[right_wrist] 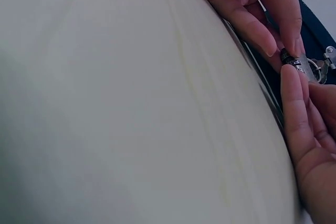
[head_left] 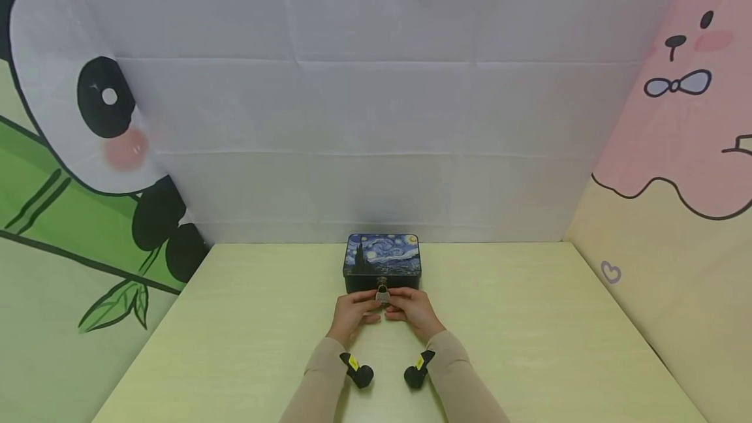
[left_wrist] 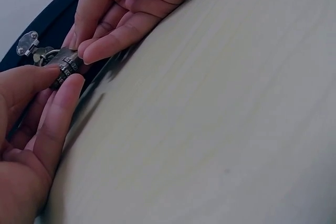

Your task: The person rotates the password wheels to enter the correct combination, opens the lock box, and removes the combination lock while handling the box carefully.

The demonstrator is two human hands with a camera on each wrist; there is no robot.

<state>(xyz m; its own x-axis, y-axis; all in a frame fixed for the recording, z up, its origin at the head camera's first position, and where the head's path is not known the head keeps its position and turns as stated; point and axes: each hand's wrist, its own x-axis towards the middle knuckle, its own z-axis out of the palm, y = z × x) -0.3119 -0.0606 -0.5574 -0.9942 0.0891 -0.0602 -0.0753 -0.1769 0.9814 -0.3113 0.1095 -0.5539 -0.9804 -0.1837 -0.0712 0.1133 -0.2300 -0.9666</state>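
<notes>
A small combination padlock (head_left: 382, 296) hangs by its shackle from the metal hasp (left_wrist: 28, 43) on the front of a dark tin box (head_left: 383, 256) with a painted starry-night lid. The lid is down. From the left side, my left hand (head_left: 354, 312) pinches the lock between thumb and finger. My right hand (head_left: 411, 309) holds its other side, thumb and fingertips on the body. Several number dials (left_wrist: 67, 66) show between the fingers in the left wrist view. In the right wrist view, fingertips cover part of the padlock (right_wrist: 306, 68).
The box stands at the back of a pale wood-grain table (head_left: 247, 331), close to a white cloth backdrop (head_left: 382, 109). Cartoon-printed panels rise at left and right. Each wrist wears a small black camera (head_left: 360, 374) with a yellow mark.
</notes>
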